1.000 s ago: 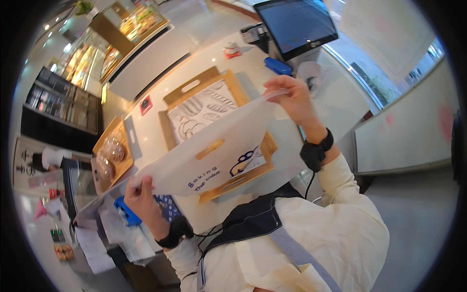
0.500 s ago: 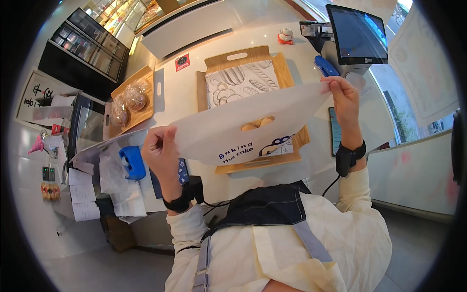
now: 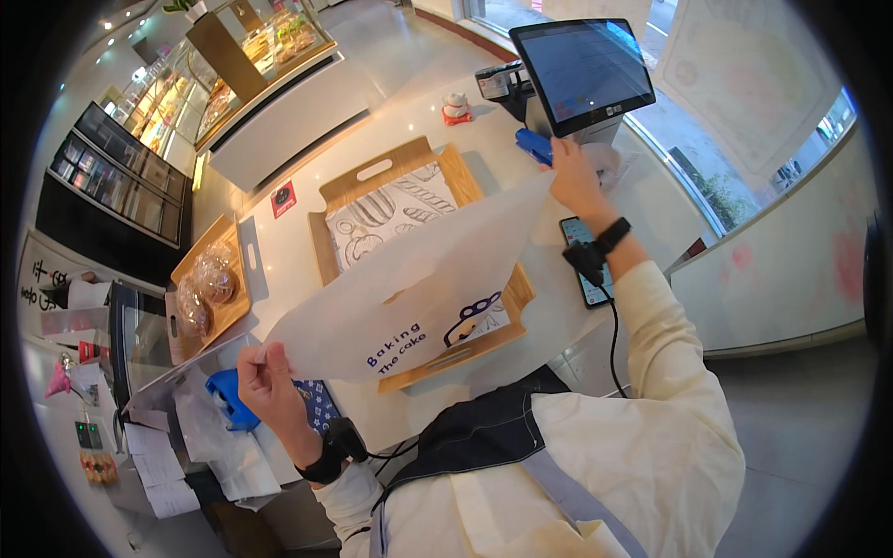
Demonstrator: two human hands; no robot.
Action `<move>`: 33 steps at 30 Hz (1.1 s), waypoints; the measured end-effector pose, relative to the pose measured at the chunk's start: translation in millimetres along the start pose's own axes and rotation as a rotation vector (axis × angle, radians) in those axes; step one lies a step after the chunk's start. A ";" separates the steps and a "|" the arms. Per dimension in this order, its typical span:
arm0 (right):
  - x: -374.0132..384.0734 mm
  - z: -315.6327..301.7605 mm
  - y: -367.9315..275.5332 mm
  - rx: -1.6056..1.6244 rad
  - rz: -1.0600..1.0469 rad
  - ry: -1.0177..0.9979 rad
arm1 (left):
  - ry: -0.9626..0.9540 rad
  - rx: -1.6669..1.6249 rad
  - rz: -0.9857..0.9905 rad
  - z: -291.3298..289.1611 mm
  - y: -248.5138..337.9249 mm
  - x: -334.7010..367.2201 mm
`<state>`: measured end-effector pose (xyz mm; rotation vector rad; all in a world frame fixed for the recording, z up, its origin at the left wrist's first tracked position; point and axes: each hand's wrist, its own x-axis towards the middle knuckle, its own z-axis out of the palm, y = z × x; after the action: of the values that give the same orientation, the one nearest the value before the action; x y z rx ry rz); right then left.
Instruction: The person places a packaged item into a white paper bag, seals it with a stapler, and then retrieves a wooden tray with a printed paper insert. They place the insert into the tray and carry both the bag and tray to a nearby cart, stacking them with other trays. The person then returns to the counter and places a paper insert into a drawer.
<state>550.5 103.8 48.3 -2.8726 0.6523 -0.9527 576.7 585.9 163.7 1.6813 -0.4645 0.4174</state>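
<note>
The person is standing at the counter, stretching a frosted white bag between both hands, and what I am noticing is how its handle slot is changing: half a second ago it was gaping, with the wood behind showing through, and now it is narrowing to a thin slit. The whole view is tilting too as the head is turning, so I am not trusting every shift I am seeing. The left hand is pinching one corner tightly between thumb and bent fingers, leaving no gap I can make out. The right hand is showing me mostly its back; it is apparently still nipping the opposite corner with its fingertips, though I cannot tell exactly how the thumb is pressing. Those fingers are hovering just beside a blue stapler, near the foot of the screen. The bag itself is hanging slantwise over the wooden tray, whose printed paper liner is lying well in sight behind it. To my mind, the narrowing slot is suggesting that the two sides of the bag are lying closer together, so its mouth is still needing to be spread. Over to the left, the wrapped breads are resting on their own tray, untouched and well apart from either hand.
</note>
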 end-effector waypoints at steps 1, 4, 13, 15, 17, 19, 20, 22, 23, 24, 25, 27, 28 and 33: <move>2.2 5.0 -5.1 -0.061 -0.027 0.021 | 0.004 -0.017 -0.012 -0.2 2.6 -0.8; 22.8 48.6 3.5 -0.449 -0.049 -0.084 | 0.003 -0.011 0.010 3.8 1.7 1.1; 67.8 50.0 -25.6 -0.358 0.133 -0.581 | -0.010 0.168 0.014 -3.2 3.1 4.8; 53.6 40.7 -19.3 -0.204 -0.008 -0.427 | -0.041 0.189 0.053 -0.1 9.0 6.3; 37.9 35.4 -10.5 0.049 -0.023 -0.428 | -0.029 0.151 0.077 1.6 11.4 7.5; 4.5 32.5 21.5 0.307 -0.158 -0.282 | -0.026 0.108 0.066 0.2 8.2 7.5; -8.6 26.8 33.4 0.425 -0.207 -0.205 | -0.038 0.071 0.064 0.7 5.7 7.6; -46.0 -34.3 -46.7 0.684 0.082 -0.031 | 0.000 0.108 0.048 -3.5 9.5 3.3; -65.9 -57.8 -58.4 0.728 0.214 0.047 | 0.003 0.103 0.045 -2.0 9.9 3.1; -81.7 -78.4 -68.2 0.772 0.344 0.133 | 0.007 0.099 0.044 -0.7 8.7 2.8; -92.0 -104.7 -84.3 1.098 0.333 0.097 | -0.009 0.081 0.012 -1.5 4.2 1.5; -92.3 -134.2 -76.6 1.173 0.061 0.329 | 0.004 0.049 0.030 -2.7 4.0 1.1; -92.4 -149.2 -75.5 1.193 -0.072 0.445 | -0.001 0.032 0.039 -2.7 3.0 1.7; -47.6 -194.5 -222.8 1.942 -0.234 0.569 | -0.053 0.031 0.065 -3.1 4.0 0.3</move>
<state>487.2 342.8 217.4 -0.9311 -0.5027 -1.2437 574.8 588.4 167.6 1.7137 -0.5555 0.4303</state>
